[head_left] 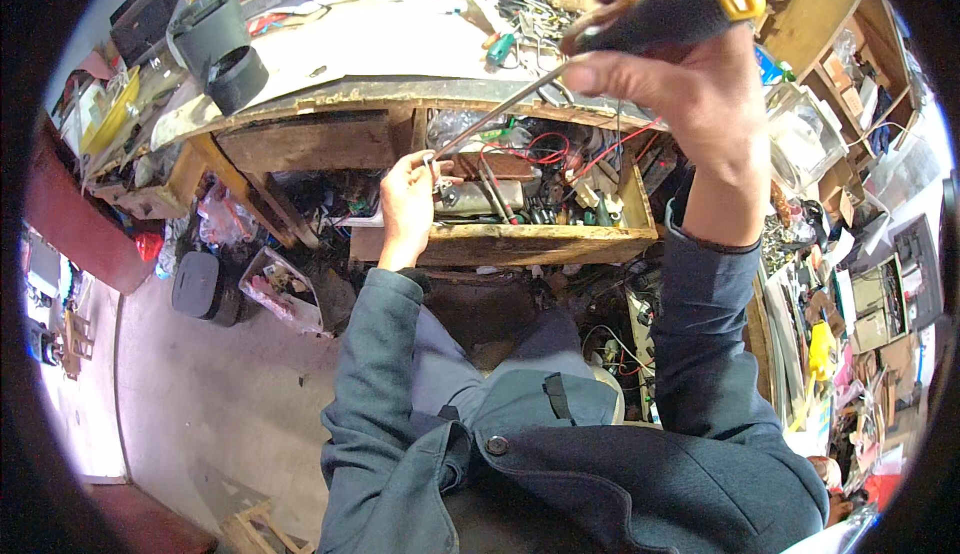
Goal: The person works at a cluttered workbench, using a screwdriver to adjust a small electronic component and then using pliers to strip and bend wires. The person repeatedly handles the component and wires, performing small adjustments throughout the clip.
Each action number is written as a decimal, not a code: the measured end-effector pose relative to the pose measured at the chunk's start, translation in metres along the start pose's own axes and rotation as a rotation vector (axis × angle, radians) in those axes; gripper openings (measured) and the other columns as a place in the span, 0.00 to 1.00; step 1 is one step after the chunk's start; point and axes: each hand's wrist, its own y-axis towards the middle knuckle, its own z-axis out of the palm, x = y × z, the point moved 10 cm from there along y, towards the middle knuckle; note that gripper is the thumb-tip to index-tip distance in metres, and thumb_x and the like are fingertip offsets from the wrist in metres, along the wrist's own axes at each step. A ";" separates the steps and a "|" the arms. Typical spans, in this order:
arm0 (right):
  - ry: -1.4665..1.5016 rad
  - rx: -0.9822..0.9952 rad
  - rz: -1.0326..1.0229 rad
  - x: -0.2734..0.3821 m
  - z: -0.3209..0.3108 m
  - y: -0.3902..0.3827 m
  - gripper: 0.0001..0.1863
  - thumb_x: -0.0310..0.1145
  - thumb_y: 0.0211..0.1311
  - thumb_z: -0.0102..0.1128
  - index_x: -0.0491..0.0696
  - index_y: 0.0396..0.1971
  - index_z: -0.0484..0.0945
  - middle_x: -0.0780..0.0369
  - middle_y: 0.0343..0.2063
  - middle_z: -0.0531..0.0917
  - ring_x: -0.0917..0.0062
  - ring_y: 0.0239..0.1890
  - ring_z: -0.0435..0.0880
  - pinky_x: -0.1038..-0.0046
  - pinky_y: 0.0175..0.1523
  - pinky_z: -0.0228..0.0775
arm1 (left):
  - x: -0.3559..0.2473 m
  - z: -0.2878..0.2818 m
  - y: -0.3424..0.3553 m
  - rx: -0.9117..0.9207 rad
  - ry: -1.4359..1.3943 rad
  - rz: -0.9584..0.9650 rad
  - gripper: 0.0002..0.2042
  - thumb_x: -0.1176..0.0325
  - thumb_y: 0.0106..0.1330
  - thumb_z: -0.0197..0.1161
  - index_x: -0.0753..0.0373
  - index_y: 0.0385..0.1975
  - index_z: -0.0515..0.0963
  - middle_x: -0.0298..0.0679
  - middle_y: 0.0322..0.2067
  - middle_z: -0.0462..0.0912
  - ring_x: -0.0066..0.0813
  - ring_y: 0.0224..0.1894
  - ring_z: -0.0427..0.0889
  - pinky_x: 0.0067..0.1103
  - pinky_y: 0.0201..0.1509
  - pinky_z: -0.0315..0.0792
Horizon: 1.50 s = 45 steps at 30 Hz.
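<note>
My right hand [690, 94] grips a screwdriver [670, 16] with a black and yellow handle, raised above the bench edge. Its long metal shaft slopes down-left to my left hand [405, 204], whose fingers are closed at the tip on a small piece that I cannot make out clearly. Just beyond that hand is an open wooden drawer [545, 232] crowded with tools, red wire and a metal cylinder.
The workbench [370, 39] carries a dark grey cylindrical housing [205, 44], boxes and loose tools. Beneath at the left are a black case [205, 284] and a pale bin [290, 289]. Cluttered shelves [850, 94] line the right side. My lap shows below the drawer.
</note>
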 end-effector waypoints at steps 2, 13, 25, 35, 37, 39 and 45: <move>0.032 0.008 -0.078 0.005 -0.004 -0.004 0.24 0.17 0.48 0.77 0.42 0.45 0.76 0.57 0.36 0.85 0.72 0.43 0.88 0.73 0.46 0.84 | 0.001 0.005 0.002 0.020 0.013 0.022 0.13 0.73 0.74 0.56 0.73 0.53 0.74 0.50 0.42 0.87 0.36 0.38 0.89 0.24 0.43 0.80; -0.259 -0.107 -0.165 -0.057 -0.002 -0.014 0.18 0.31 0.56 0.78 0.42 0.41 0.78 0.64 0.30 0.83 0.82 0.34 0.80 0.77 0.42 0.76 | 0.005 0.001 0.004 -0.020 -0.018 -0.014 0.13 0.75 0.73 0.55 0.75 0.53 0.75 0.49 0.43 0.86 0.38 0.38 0.89 0.26 0.45 0.81; 0.067 -0.175 -0.154 -0.084 -0.003 -0.018 0.15 0.23 0.65 0.66 0.39 0.50 0.79 0.60 0.37 0.88 0.80 0.39 0.86 0.78 0.49 0.77 | -0.001 -0.003 0.002 -0.031 -0.021 0.041 0.13 0.75 0.74 0.55 0.74 0.53 0.76 0.50 0.43 0.86 0.38 0.38 0.89 0.24 0.44 0.80; 0.115 -0.222 -0.138 -0.098 -0.010 -0.022 0.15 0.21 0.66 0.64 0.37 0.51 0.78 0.55 0.39 0.88 0.71 0.43 0.89 0.73 0.49 0.83 | -0.001 -0.001 0.001 -0.046 0.010 0.052 0.13 0.74 0.75 0.55 0.73 0.55 0.75 0.47 0.43 0.86 0.37 0.39 0.89 0.22 0.40 0.79; -0.027 -0.147 -0.063 -0.106 -0.003 -0.026 0.11 0.22 0.65 0.66 0.37 0.47 0.80 0.56 0.40 0.88 0.74 0.42 0.89 0.73 0.49 0.83 | 0.001 -0.002 0.001 -0.053 0.010 0.053 0.13 0.73 0.75 0.56 0.71 0.55 0.75 0.45 0.43 0.86 0.36 0.38 0.89 0.21 0.38 0.79; -0.049 -0.185 -0.001 -0.104 -0.011 -0.030 0.11 0.22 0.65 0.66 0.35 0.45 0.81 0.56 0.40 0.88 0.73 0.43 0.89 0.72 0.49 0.83 | 0.002 0.000 0.003 -0.055 0.007 0.054 0.14 0.72 0.74 0.57 0.70 0.55 0.75 0.43 0.43 0.87 0.34 0.38 0.89 0.20 0.37 0.78; 0.176 -0.171 -0.082 -0.104 -0.006 -0.026 0.09 0.20 0.68 0.62 0.36 0.46 0.79 0.56 0.40 0.88 0.76 0.39 0.88 0.74 0.48 0.82 | -0.003 -0.004 0.001 -0.070 0.025 0.064 0.14 0.74 0.74 0.57 0.72 0.56 0.75 0.44 0.43 0.86 0.34 0.39 0.89 0.20 0.38 0.80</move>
